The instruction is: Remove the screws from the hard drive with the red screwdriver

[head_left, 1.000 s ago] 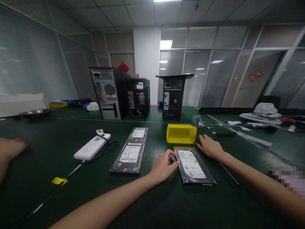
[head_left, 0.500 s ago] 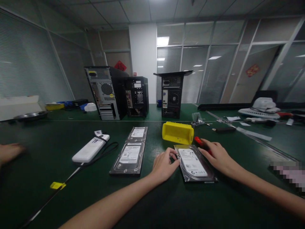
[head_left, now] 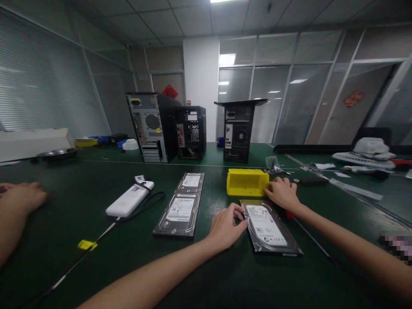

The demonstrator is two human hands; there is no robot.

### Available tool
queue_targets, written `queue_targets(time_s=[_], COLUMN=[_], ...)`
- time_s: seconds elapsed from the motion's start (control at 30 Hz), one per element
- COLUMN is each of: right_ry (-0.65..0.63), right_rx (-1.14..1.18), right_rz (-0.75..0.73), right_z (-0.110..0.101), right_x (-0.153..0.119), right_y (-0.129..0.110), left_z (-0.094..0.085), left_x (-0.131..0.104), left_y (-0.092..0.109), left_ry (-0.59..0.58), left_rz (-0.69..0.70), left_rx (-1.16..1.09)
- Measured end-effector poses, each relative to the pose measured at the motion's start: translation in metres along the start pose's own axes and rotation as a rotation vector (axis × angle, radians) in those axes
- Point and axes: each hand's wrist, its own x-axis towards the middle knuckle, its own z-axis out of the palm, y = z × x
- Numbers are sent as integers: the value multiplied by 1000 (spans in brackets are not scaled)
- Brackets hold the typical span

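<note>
"What's nearest?"

"A hard drive (head_left: 268, 228), label up, flat on the table (head_left: 225, 283), right of centre. The left hand (head_left: 228, 225) is at its left edge, thumb and forefinger nearly together; I can't tell whether they pinch anything. If they do, a loose pinch could let it drop."

"And beside the drive?"

"A red-handled tool (head_left: 313, 239) lies to its right, shaft pointing near and right, handle mostly hidden by the right wrist. Lowering that forearm could roll it into the drive."

"Further left?"

"Two more drives (head_left: 180, 210), end to end, with a white power pack (head_left: 130, 199) beyond their left side. A sweep of the left arm could knock the drives askew."

"The right hand?"

"It (head_left: 281, 194) is at the right end of the yellow bin (head_left: 247, 172), just beyond the drive. Its fingers are bent; whether they grip the rim, I can't tell. A careless tug could spill the specks inside, perhaps screws."

"Farthest?"

"Three computer towers (head_left: 237, 133), well apart from both hands."
</note>
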Motion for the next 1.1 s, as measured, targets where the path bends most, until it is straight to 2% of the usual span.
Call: queue_targets(time_s=[0.1,0.2,0.27,0.33,0.4,0.5,0.6,0.8,1.1], right_ry=[43,257,357,298,162,30,-35,-100,-83], right_rx=[33,166,283,392,463,423,268,160,77], right_rz=[8,56,-16,-177,-286,-252,-197,-202,-229], right_z=[8,12,10,6,2,-3,-4,-1,1], right_x=[4,0,-4,-8,-10,-10,-7,5,18], right_y=[6,10,11,8,2,-8,-17,-28,-44], left_z=[-1,-3,-3,-3,-2,-1,0,0,0], left_x=[0,-1,-2,-2,-2,-1,-1,0,-1], left_y=[2,4,4,4,3,2,2,1,0], left_ry=[-10,-21,-27,-31,-24,-11,-7,-7,-8], left_rz=[-15,-17,-20,-16,-9,1,1,0,-9], left_rx=[3,16,30,40,40,30,23,26,35])
